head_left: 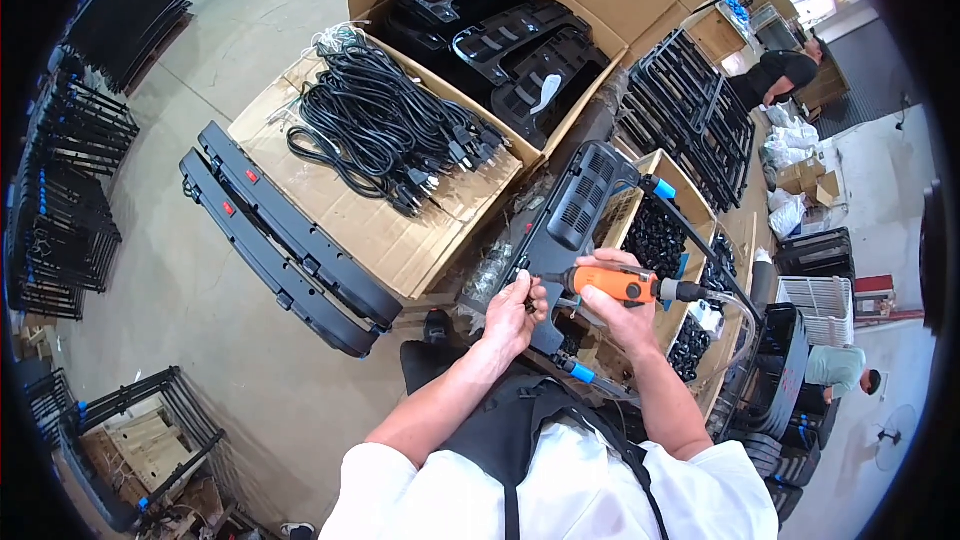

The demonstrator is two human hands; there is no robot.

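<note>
Driving a fastener into the long black plastic panel [575, 210] looks like the step in hand, and the panel lies slanted across the near corner of an open cardboard box of small black parts [655, 238], just in front of the person. Beyond it, a flattened cardboard sheet [385, 230] carries a heap of coiled black power cords [385, 120], with two more long black panels [285, 245] leaning along its left edge. The right hand [625, 315] is wrapped tight around an orange powered screwdriver [615, 285], its tip pointing left toward the panel's near end. The left hand [515, 315] pinches that near end, fingers pressed to the plastic beside the tip. Doing this well probably means keeping the tool square to the hole and the panel braced firmly.
</note>
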